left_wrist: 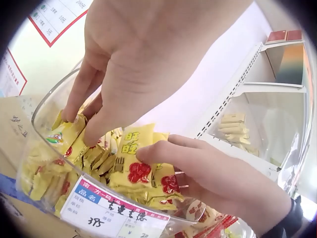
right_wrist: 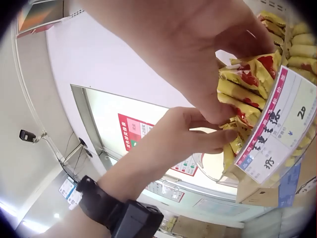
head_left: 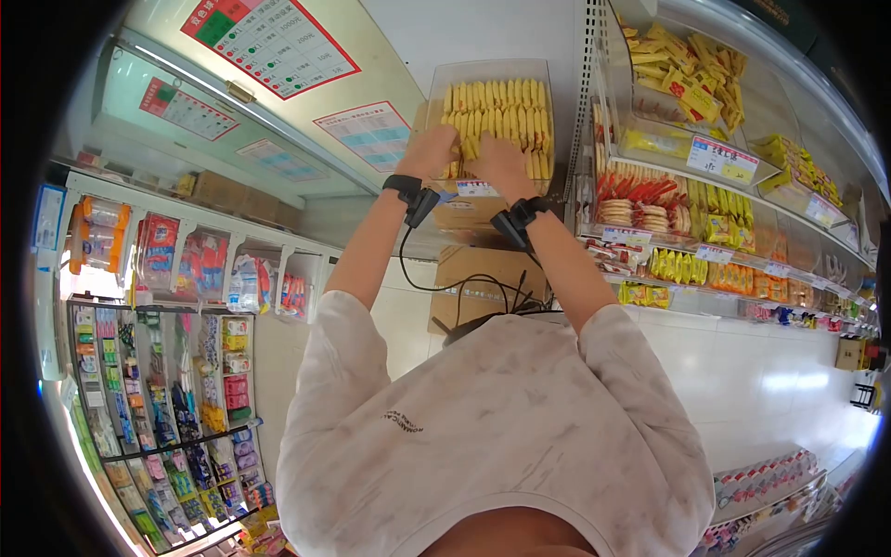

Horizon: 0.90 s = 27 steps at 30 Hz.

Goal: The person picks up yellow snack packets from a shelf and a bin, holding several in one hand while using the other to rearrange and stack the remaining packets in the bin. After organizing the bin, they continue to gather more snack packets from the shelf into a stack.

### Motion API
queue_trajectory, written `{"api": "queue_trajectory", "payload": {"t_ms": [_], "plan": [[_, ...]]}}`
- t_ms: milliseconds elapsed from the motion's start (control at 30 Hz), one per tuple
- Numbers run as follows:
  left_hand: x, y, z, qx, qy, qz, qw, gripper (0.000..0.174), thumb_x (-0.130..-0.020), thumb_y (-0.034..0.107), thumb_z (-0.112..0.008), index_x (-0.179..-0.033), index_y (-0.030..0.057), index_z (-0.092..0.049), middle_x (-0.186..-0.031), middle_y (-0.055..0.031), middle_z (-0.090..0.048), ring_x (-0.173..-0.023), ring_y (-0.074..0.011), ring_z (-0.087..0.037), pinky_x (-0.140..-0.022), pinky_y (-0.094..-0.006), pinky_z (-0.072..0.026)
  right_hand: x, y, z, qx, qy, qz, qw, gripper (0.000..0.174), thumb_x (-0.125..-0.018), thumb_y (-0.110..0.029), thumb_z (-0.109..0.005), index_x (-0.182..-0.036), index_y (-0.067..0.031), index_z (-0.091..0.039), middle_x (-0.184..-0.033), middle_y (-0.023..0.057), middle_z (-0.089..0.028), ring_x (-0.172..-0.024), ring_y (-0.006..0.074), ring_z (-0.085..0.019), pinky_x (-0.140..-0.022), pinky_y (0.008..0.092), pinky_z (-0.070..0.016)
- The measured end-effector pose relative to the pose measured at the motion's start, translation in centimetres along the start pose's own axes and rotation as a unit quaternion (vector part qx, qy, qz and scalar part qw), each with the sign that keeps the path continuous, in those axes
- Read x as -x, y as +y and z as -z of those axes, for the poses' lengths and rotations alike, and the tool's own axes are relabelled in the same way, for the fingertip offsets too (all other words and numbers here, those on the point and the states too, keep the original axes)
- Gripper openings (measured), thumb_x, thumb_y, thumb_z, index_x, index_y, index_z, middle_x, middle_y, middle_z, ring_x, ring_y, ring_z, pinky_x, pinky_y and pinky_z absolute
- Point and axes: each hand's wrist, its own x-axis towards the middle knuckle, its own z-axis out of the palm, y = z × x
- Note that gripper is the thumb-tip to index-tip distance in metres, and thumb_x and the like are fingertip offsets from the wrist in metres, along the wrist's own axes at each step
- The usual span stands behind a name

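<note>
A clear plastic bin (head_left: 487, 69) holds rows of yellow wrapped rice cracker packets (head_left: 506, 96), most standing on edge. My left hand (head_left: 431, 153) reaches in at the left side, and its thumb and fingers pinch a yellow packet (left_wrist: 71, 135) near the bin's front corner. To the right, my right hand (head_left: 501, 165) grips upright packets with red prints (left_wrist: 132, 161), thumb on the front face and fingers behind. Both hands work close together, just behind a handwritten price label (left_wrist: 111, 210) on the front wall. The right hand's fingertips are partly hidden behind the packets.
Shelves with more snack bins (head_left: 705, 167) stand on the right. A cardboard box (head_left: 487, 288) lies below the bin, and black cables (head_left: 464, 283) hang between the wrists. Hanging goods fill a rack (head_left: 167, 408) at left. A glass-fronted poster panel (head_left: 269, 46) is at upper left.
</note>
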Motion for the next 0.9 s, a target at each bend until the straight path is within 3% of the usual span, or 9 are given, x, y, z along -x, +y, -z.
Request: {"api": "queue_trajectory", "payload": {"t_ms": [133,233,433,533,633,733,833,900], "plan": [[-0.9,-1.3,-0.7,-0.005,-0.017,-0.016,1.0,0.027,-0.078,0.012,-0.077,-0.098,0.0005,-0.063,-0.1,-0.0226,-0.067,-0.1,-0.0428,-0.063,-0.081,-0.0492,-0.0496,-0.3,-0.7,-1.5,0.032,0.0,0.008,0.999,0.055,-0.077,-0.034,-0.079,-0.113,0.0015,-0.057,-0.097,0.0225,-0.072,-0.094,0.0416,-0.071,-0.079,0.0487,-0.0563],[-1.8,-1.3,-1.0,-0.057,-0.059,0.014,0.997,0.026,-0.076,0.01,-0.076,-0.096,0.0004,-0.063,-0.097,-0.023,-0.066,-0.098,-0.0438,-0.063,-0.08,-0.0501,-0.0496,0.2,-1.3,-1.4,-0.022,0.003,-0.038,0.999,0.062,-0.077,-0.031,-0.08,-0.12,0.0027,-0.049,-0.095,0.0223,-0.072,-0.092,0.042,-0.071,-0.078,0.0487,-0.0562],[-1.8,-4.7,-4.9,-0.073,0.028,-0.039,0.996,0.019,-0.08,0.008,-0.07,-0.094,-0.0007,-0.061,-0.094,-0.0236,-0.064,-0.095,-0.0461,-0.062,-0.079,-0.0519,-0.0491,0.8,-0.9,-1.6,-0.046,0.012,-0.055,0.997,0.072,-0.079,-0.032,-0.08,-0.129,0.003,-0.042,-0.098,0.0238,-0.071,-0.094,0.0415,-0.071,-0.077,0.0495,-0.0558],[-0.9,-2.9,-4.1,-0.033,0.072,0.008,0.997,0.013,-0.082,0.006,-0.066,-0.093,0.0,-0.061,-0.099,-0.023,-0.062,-0.098,-0.0452,-0.06,-0.082,-0.0515,-0.0481,1.2,-0.2,-2.0,-0.033,0.035,-0.055,0.997,0.075,-0.079,-0.034,-0.078,-0.134,0.0017,-0.041,-0.101,0.0244,-0.07,-0.093,0.0406,-0.071,-0.077,0.049,-0.0559],[-0.3,-2.4,-2.9,-0.047,0.145,-0.06,0.986,0.009,-0.083,0.006,-0.065,-0.091,0.0027,-0.062,-0.102,-0.0203,-0.06,-0.102,-0.0418,-0.058,-0.087,-0.0518,-0.0461,1.7,0.1,-1.8,-0.051,0.032,-0.069,0.996,0.077,-0.08,-0.036,-0.078,-0.138,-0.0024,-0.041,-0.11,0.0238,-0.068,-0.095,0.038,-0.071,-0.079,0.0469,-0.0579],[-2.2,-1.9,-1.0,-0.147,0.124,-0.06,0.979,0.011,-0.083,0.007,-0.067,-0.094,0.006,-0.065,-0.1,-0.0156,-0.06,-0.106,-0.0372,-0.057,-0.091,-0.0515,-0.0443,2.2,0.0,-2.1,-0.021,0.06,-0.063,0.996,0.079,-0.08,-0.037,-0.076,-0.14,-0.0016,-0.039,-0.107,0.0224,-0.068,-0.093,0.0377,-0.072,-0.078,0.0465,-0.0581],[-3.6,-1.6,-0.2,-0.187,0.111,-0.153,0.964,0.022,-0.078,0.007,-0.073,-0.099,0.0079,-0.068,-0.103,-0.013,-0.062,-0.108,-0.0343,-0.06,-0.092,-0.0504,-0.0451,2.4,0.1,-2.3,-0.008,0.076,-0.055,0.996,0.078,-0.08,-0.038,-0.075,-0.14,-0.0011,-0.041,-0.105,0.0223,-0.068,-0.09,0.0375,-0.072,-0.077,0.0466,-0.0581],[-4.3,-1.7,0.5,-0.206,0.018,-0.151,0.967,0.038,-0.07,0.004,-0.077,-0.107,0.0059,-0.068,-0.108,-0.0111,-0.064,-0.11,-0.034,-0.06,-0.093,-0.0452,-0.0486,2.5,0.2,-2.5,-0.003,0.087,-0.044,0.995,0.077,-0.08,-0.039,-0.075,-0.139,-0.001,-0.041,-0.104,0.0223,-0.068,-0.088,0.0375,-0.072,-0.075,0.0465,-0.0581]]}}
